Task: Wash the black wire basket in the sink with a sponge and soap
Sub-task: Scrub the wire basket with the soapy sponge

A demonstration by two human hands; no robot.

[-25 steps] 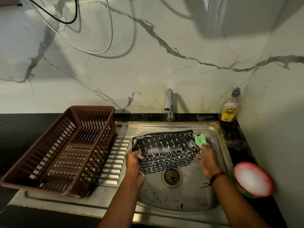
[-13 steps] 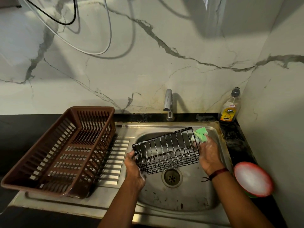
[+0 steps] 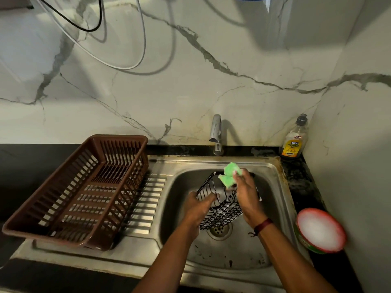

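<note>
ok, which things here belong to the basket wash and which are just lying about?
In the job: black wire basket, gripped by left hand; green sponge in right hand; sink; dishwash gel bottle.
Lying about: brown plastic rack, red-rimmed tub, wall cables.

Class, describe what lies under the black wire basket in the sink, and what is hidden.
Below the black wire basket is the drain of the sink, its far edge covered by the basket's corner. The left hand and right hand hide more floor.

The wire basket is in the sink over the drain; the crate sits left on the drainboard, and the bottle stands behind-right.
</note>
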